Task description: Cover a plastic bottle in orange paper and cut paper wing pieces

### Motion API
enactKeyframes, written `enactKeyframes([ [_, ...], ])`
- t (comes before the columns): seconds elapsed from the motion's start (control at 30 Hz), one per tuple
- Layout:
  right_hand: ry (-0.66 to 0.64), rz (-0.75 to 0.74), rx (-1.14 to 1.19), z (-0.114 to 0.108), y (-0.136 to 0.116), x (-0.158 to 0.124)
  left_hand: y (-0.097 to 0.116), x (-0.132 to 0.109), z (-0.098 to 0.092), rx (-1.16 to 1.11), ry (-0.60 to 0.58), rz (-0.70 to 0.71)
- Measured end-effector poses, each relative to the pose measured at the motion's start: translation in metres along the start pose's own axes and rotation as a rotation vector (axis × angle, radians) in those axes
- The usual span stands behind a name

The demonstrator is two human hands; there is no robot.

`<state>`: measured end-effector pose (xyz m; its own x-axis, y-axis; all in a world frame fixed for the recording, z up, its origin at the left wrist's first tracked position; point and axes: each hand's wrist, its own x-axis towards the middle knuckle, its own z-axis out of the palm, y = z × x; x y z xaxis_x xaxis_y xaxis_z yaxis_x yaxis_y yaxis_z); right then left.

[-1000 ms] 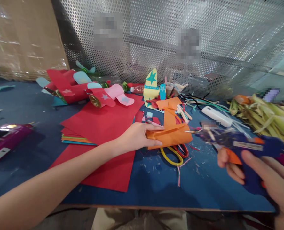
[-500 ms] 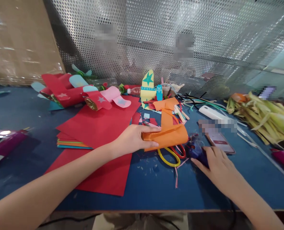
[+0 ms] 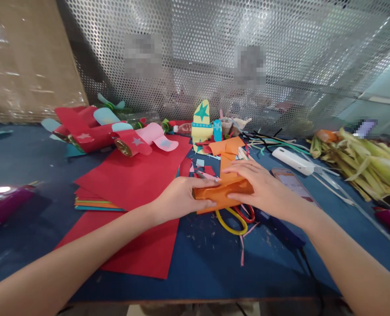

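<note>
A rolled sheet of orange paper (image 3: 219,193) lies crosswise between my hands above the table. My left hand (image 3: 178,195) pinches its left end, thumb in front and fingers behind. Around its right end my right hand (image 3: 264,186) is closed in the same way. Just below the roll show the yellow scissor handle (image 3: 232,221) and a red scissor handle (image 3: 247,214); their blades are hidden. A dark blue glue gun (image 3: 283,230) with a cable rests on the table under my right forearm, partly covered.
Red paper sheets (image 3: 139,175) are stacked at left, with red paper planes (image 3: 86,129) behind. A yellow paper model (image 3: 201,123) stands at the back. A phone (image 3: 294,184), a white tool (image 3: 292,160) and corn husks (image 3: 359,164) lie right. Purple tools (image 3: 9,204) flank the table.
My right hand has let go of the glue gun, leaving it on the table, and has moved left onto the orange roll. My left hand keeps its hold.
</note>
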<state>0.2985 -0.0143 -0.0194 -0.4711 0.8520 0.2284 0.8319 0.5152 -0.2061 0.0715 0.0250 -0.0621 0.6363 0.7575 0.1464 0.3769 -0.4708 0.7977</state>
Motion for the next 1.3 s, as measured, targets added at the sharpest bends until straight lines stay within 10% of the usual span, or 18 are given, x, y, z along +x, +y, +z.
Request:
enactKeyframes([
  [1.3,0.034,0.057,0.297,0.016,0.014,-0.001,0.001,-0.003,0.005,0.007,0.058,0.103],
])
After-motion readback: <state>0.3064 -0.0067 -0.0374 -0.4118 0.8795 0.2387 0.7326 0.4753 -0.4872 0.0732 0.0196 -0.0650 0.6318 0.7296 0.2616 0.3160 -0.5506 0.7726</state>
